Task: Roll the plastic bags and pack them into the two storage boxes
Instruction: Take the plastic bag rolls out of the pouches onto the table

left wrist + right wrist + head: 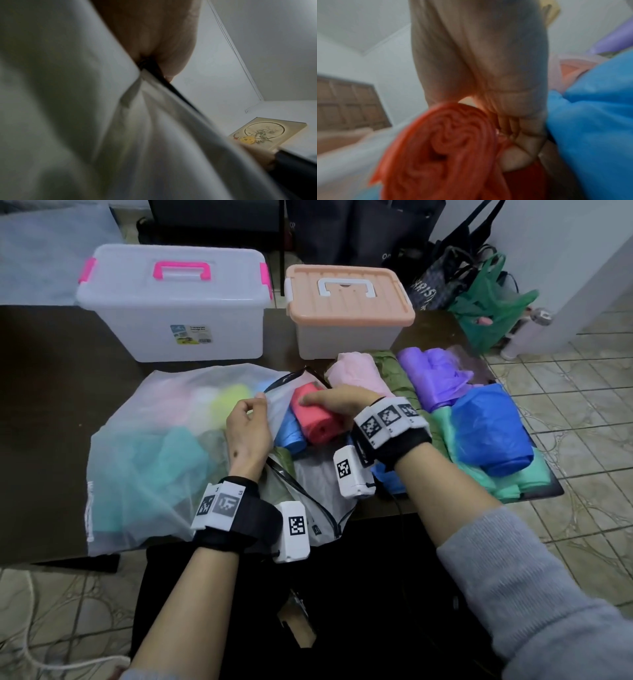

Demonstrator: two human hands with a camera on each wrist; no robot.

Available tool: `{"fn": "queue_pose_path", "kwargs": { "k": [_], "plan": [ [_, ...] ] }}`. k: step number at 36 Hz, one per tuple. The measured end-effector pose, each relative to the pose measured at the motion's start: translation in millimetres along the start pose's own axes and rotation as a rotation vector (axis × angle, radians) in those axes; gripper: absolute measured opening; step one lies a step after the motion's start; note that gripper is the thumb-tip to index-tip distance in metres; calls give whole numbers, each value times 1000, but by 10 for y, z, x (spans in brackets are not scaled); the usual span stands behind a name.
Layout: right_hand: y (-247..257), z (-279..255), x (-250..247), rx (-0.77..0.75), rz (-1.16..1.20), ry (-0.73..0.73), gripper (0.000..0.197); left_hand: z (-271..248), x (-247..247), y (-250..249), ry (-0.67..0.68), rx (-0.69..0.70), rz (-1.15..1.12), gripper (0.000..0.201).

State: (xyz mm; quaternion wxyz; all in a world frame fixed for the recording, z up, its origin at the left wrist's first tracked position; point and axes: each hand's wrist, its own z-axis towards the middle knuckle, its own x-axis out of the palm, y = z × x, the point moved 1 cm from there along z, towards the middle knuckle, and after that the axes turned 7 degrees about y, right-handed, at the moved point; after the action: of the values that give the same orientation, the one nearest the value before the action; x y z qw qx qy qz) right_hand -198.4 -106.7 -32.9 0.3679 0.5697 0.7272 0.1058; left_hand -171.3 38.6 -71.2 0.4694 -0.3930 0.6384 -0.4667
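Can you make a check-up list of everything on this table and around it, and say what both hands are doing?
Surface: dark table, mostly covered on the right.
Job's things: clear storage box with pink latches and peach-lid box at the back, both lids on. Red roll beside a blue roll at the mouth of the white mesh bag, which holds more coloured bags. Pink, purple, blue and green bags piled on the right.
Clutter: nothing seen.
Grips: left hand pinches the mesh bag's edge; right hand grips the red roll.
Cables: thin black cable from the right wrist camera.
Surroundings: tiled floor, dark and green bags by the wall.
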Motion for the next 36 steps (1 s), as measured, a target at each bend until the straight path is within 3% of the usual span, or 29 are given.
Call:
{"fn": "queue_pose_path", "kwargs": {
  "k": [2,4,7,11,12,15,17,21,25,32,36],
  "plan": [
    [-20,-22,-84,31,111,69,49,-10,4,-5,1,-10,5,29],
    [-28,-67,-256,-19,100,19,50,-23,2,-12,0,-15,17,29],
    [-38,-324,-513,-43,153,22,29,-37,-2,-27,-6,-4,8,32],
    [-185,-507,-929,-40,263,38,28,-52,-5,-48,-2,17,25,32],
    [-215,-510,-1017,-68,313,12,34,-58,-8,-53,0,18,28,35],
    [-265,-455,-1170,-98,388,-194,80,-69,-10,-67,-4,22,31,36],
    [-328,-333,-1240,-107,424,-367,86,-62,-9,-61,2,18,24,30],
    [-335,-283,-1142,-53,204,-538,67,-25,3,-12,3,4,10,31],
    [-434,-107,-1053,8,13,-542,63,4,11,17,10,4,19,38],
    [-489,45,-970,-15,-138,-566,56,9,21,28,13,-3,-25,38],
    [-490,67,-964,47,-209,-586,67,2,14,7,0,4,-34,38]
  ]
}}
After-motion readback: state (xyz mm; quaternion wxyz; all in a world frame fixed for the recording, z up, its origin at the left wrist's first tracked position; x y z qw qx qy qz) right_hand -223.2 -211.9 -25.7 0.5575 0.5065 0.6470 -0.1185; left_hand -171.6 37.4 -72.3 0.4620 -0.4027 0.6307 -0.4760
